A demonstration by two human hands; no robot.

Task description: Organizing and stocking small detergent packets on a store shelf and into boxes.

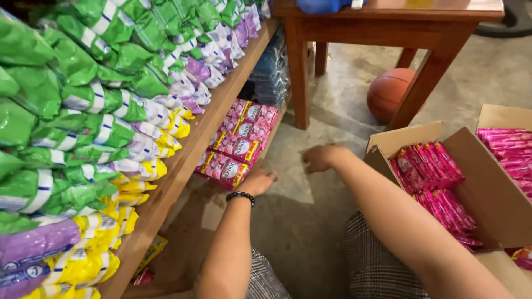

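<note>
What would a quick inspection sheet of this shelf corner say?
Surface: bare concrete floor; wooden shelf.
Job's things: pink packs stacked under the shelf; more pink packs in an open box.
Clutter: green, purple and yellow bags piled on the shelf.
Hands: left hand at the pink stack, right hand loosely closed above the floor, holding nothing.
Cables: nothing seen.
Surroundings: wooden table, basketball.

Packets [235, 148] under shelf [183, 166], left of carton [487, 194].

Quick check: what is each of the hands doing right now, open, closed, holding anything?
Left hand: loosely curled, touching the pink packs on the lower shelf.
Right hand: loosely closed, empty, over the floor.
</note>
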